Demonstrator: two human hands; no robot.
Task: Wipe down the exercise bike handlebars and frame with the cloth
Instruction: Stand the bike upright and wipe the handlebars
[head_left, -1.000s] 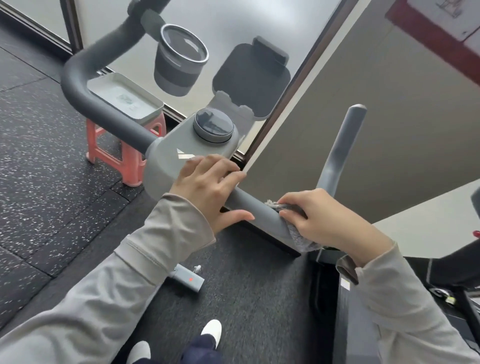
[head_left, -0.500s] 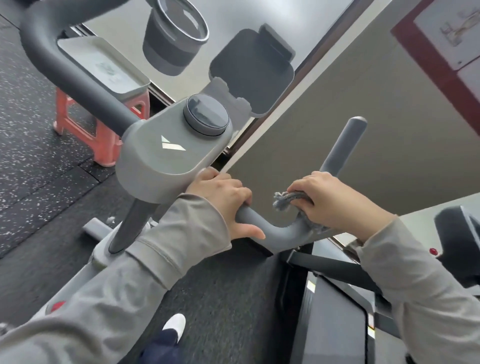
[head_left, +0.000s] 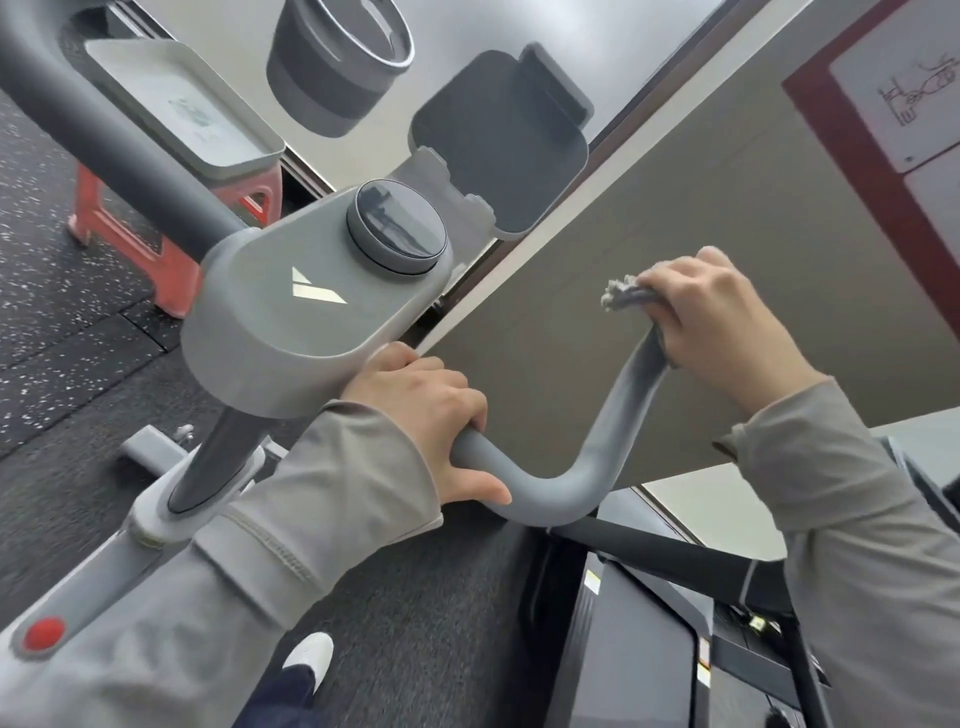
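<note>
The exercise bike's grey right handlebar (head_left: 587, 467) curves out from the console (head_left: 291, 338) and rises to the upper right. My left hand (head_left: 431, 415) grips the bar just beside the console, thumb underneath. My right hand (head_left: 727, 322) holds a grey cloth (head_left: 626, 296) wrapped around the upright end of that bar; a frayed corner of the cloth sticks out to the left of my fingers. The bar's tip is hidden under my hand. The dark left handlebar (head_left: 104, 135) runs off to the upper left. The frame post (head_left: 208, 467) drops below the console.
A round display knob (head_left: 397, 226), a tablet holder (head_left: 498, 140) and a cup holder (head_left: 337, 57) sit above the console. A red stool (head_left: 145, 239) with a grey tray (head_left: 197, 114) stands behind on the speckled floor. A treadmill (head_left: 649, 623) is at the lower right.
My right hand with the cloth has slid from the low bend of the right handlebar up to its upright end. My left hand has moved from the console edge onto the bar.
</note>
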